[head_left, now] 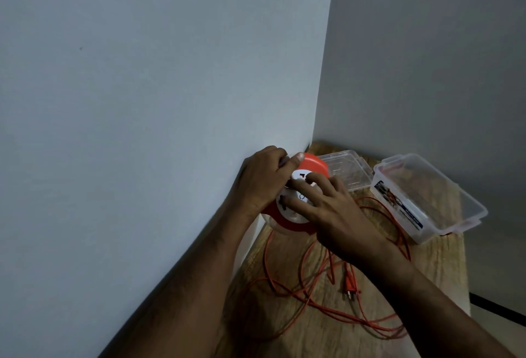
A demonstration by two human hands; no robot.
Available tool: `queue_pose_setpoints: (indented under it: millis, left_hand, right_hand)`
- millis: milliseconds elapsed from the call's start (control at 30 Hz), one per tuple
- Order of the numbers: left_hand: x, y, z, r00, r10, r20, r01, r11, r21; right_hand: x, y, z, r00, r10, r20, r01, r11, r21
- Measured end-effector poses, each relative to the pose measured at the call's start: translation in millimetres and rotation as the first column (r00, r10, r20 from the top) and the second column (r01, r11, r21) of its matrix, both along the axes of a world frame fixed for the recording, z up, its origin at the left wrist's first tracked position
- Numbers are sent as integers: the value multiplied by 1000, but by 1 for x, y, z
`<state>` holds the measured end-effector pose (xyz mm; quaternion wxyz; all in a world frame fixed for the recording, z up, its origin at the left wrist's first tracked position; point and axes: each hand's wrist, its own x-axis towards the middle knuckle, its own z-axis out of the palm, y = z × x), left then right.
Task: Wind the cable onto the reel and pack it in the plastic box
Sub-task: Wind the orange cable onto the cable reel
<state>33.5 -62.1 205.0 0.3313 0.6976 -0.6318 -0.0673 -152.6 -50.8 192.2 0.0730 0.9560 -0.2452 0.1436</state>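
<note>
Two hands are gripping the reel (296, 195): left hand (262, 181) clamping its rim, right hand (336, 212) pressing spread fingers on its face; cable (313, 300) is lying loose below, box (427, 198) sitting right.

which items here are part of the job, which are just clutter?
Job: orange reel, orange cable, plug, clear plastic box, its lid, left hand, right hand.
Clutter: none; only the wooden table.

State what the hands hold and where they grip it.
The round orange-and-white cable reel: left hand grips its upper rim, right hand presses fingers on its white face.
</note>
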Motion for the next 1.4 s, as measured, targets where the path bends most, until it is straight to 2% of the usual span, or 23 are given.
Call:
queue_pose_setpoints:
  millis: [167, 433, 633, 700, 800, 933, 1067, 1133, 1167, 1200, 1267, 1333, 1400]
  left_hand:
    - [2, 0, 0, 1000, 16, 9, -16, 1000, 7]
    - [0, -1, 0, 999, 31, 9, -31, 1000, -5]
    - [-5, 5, 2, 998, 43, 51, -42, 999, -17]
    - [-5, 6, 3, 998, 44, 52, -43, 999, -17]
    - [-10, 8, 3, 998, 61, -10, -62, 998, -33]
    - [-17, 4, 3, 993, 85, -85, -94, 990, -107]
    - [-19, -1, 1, 994, 98, -40, -102, 988, -119]
    - [-21, -1, -1, 996, 85, -33, -88, 992, -89]
    - [-22, -1, -3, 996, 79, -33, -81, 994, -75]
    - [-22, -1, -4, 997, 75, -35, -77, 995, -67]
    - [-20, 2, -4, 996, 76, -45, -79, 995, -68]
    - [-16, 4, -1, 995, 91, -38, -94, 993, -74]
    - [-11, 4, 3, 994, 108, -11, -109, 990, -91]
  right_hand:
    - [2, 1, -6, 997, -50, -57, 52, 998, 32]
    - [9, 7, -12, 991, -131, 17, 132, 990, -49]
    - [10, 6, -18, 969, -158, 192, 170, 984, -48]
    - [12, 7, -17, 939, -159, 306, 169, 986, -6]
    - [17, 11, -11, 823, -268, 500, 194, 961, 195]
    - [28, 19, -4, 602, -456, 656, 211, 883, 420]
    - [39, 24, -4, 320, -669, 670, 163, 736, 657]
    - [41, 22, -7, 227, -732, 642, 130, 676, 725]
    - [41, 21, -7, 223, -739, 636, 125, 668, 733]
    - [41, 21, -7, 262, -723, 639, 135, 683, 718]
    - [37, 26, -4, 459, -634, 622, 253, 765, 593]
    - [30, 31, -1, 669, -538, 513, 418, 843, 340]
    - [23, 31, -4, 804, -449, 389, 414, 893, 176]
